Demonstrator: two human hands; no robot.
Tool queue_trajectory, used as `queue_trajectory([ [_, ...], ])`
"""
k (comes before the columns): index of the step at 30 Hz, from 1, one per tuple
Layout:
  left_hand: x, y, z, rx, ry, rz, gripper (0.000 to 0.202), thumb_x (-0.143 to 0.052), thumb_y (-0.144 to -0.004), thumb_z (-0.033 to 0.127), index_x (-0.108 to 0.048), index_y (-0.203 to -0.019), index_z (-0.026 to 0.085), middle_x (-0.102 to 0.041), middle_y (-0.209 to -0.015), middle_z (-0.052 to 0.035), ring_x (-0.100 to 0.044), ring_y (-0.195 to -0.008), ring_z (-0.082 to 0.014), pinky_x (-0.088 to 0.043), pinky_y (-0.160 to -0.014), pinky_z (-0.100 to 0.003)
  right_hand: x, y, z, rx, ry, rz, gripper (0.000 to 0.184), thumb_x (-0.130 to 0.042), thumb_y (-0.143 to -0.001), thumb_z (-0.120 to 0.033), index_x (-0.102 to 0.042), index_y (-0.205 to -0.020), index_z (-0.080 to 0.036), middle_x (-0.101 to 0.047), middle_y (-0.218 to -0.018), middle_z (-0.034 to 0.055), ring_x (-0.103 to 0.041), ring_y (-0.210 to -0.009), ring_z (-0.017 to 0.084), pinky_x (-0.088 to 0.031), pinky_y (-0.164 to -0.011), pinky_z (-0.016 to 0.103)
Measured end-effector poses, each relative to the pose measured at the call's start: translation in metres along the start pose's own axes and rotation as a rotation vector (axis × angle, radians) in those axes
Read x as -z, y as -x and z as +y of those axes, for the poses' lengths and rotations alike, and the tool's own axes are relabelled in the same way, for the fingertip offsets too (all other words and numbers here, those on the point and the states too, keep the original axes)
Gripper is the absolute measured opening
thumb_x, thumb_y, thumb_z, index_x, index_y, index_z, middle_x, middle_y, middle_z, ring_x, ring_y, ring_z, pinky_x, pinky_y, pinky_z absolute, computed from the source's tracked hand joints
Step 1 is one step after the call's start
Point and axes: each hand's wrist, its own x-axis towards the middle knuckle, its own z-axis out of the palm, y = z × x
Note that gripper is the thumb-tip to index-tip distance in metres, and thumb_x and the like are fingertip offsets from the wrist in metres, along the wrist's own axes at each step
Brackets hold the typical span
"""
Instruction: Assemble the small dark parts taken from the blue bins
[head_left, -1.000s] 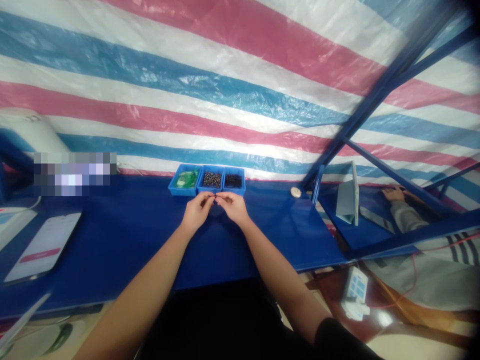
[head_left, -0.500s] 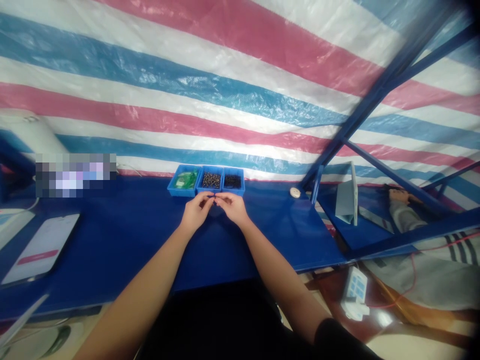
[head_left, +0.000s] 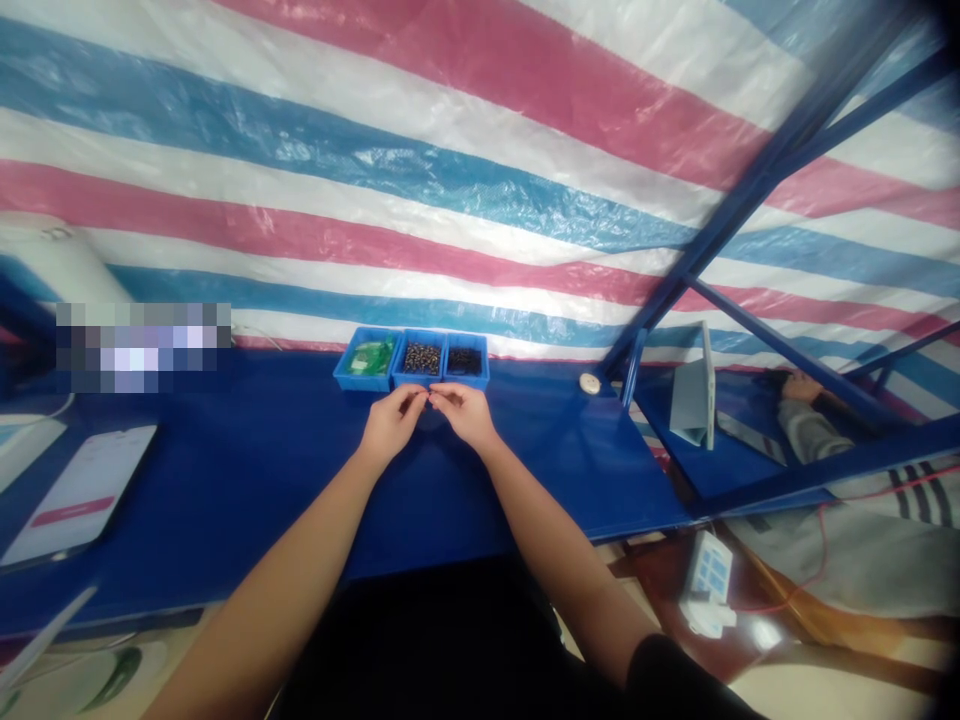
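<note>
My left hand and my right hand meet fingertip to fingertip above the blue table, just in front of three small blue bins. Both hands are pinched together on something tiny that I cannot make out. The left bin holds green pieces, the middle bin holds small metal parts, and the right bin holds dark parts.
A phone with a lit screen lies at the table's left. A small round white object sits right of the bins. Another person's hand and sleeve rest at the neighbouring station beside an upright tablet. A striped tarp hangs behind.
My hands stay pinched together in the same spot; the view has shifted very slightly. The other person's hand at the right has moved a little.
</note>
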Motion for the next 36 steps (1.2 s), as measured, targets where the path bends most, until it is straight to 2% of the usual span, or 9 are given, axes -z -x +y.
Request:
queue_trajectory([
  [3, -0.0006, 0.0003, 0.0009, 0.001, 0.007, 0.03, 0.03, -0.051, -0.089, 0.044, -0.064, -0.102, 0.021, -0.07, -0.08, -0.0008, -0.065, -0.07, -0.0141, -0.049, -0.07, -0.023, 0.0003, -0.0011, 0.0014, 0.012, -0.02, 0.002, 0.034, -0.07, -0.075, -0.037, -0.072, -0.102, -0.017, -0.074, -0.089, 0.0063, -0.07, -0.078, 0.018, -0.056, -0.079, 0.032],
  [6, -0.0007, 0.0002, 0.0012, 0.003, -0.011, 0.039, 0.029, -0.05, -0.089, 0.044, -0.063, -0.098, 0.02, -0.069, -0.075, -0.0003, -0.065, -0.067, -0.0138, -0.049, -0.069, -0.024, 0.0001, -0.0019, 0.0031, 0.022, -0.026, -0.001, 0.033, -0.071, -0.075, -0.037, -0.072, -0.101, -0.017, -0.074, -0.088, 0.0061, -0.07, -0.078, 0.018, -0.056, -0.079, 0.032],
  [19, 0.002, 0.0002, 0.0046, 0.033, 0.05, -0.026, 0.027, -0.044, -0.093, 0.042, -0.058, -0.09, 0.019, -0.066, -0.071, 0.0001, -0.062, -0.064, -0.0127, -0.048, -0.065, -0.023, -0.002, 0.0003, 0.0053, 0.08, 0.017, -0.001, 0.028, -0.069, -0.077, -0.035, -0.072, -0.099, -0.018, -0.073, -0.088, 0.0051, -0.069, -0.076, 0.017, -0.056, -0.076, 0.03],
  [25, 0.0007, 0.001, 0.0053, 0.03, 0.076, -0.008, 0.028, -0.05, -0.09, 0.042, -0.059, -0.105, 0.02, -0.068, -0.076, 0.0002, -0.064, -0.066, -0.0133, -0.049, -0.067, -0.024, -0.0006, 0.0003, 0.0023, 0.073, 0.009, 0.014, 0.028, -0.069, -0.077, -0.036, -0.072, -0.099, -0.019, -0.073, -0.088, 0.0052, -0.069, -0.076, 0.018, -0.056, -0.078, 0.032],
  [33, 0.001, -0.0011, 0.0025, 0.009, 0.04, -0.03, 0.026, -0.045, -0.092, 0.04, -0.061, -0.088, 0.019, -0.065, -0.069, 0.0007, -0.061, -0.062, -0.0124, -0.047, -0.064, -0.023, -0.0037, 0.001, 0.0042, 0.069, -0.031, -0.015, 0.029, -0.07, -0.076, -0.035, -0.071, -0.099, -0.018, -0.073, -0.089, 0.0055, -0.07, -0.079, 0.018, -0.056, -0.079, 0.031],
  [36, 0.0008, -0.001, 0.0024, 0.019, 0.069, -0.035, 0.026, -0.045, -0.093, 0.041, -0.061, -0.091, 0.02, -0.065, -0.071, 0.0005, -0.062, -0.063, -0.0125, -0.048, -0.065, -0.023, -0.0031, 0.0005, 0.0026, 0.08, -0.014, -0.002, 0.028, -0.069, -0.077, -0.034, -0.071, -0.099, -0.018, -0.073, -0.088, 0.0055, -0.069, -0.078, 0.017, -0.056, -0.079, 0.031],
])
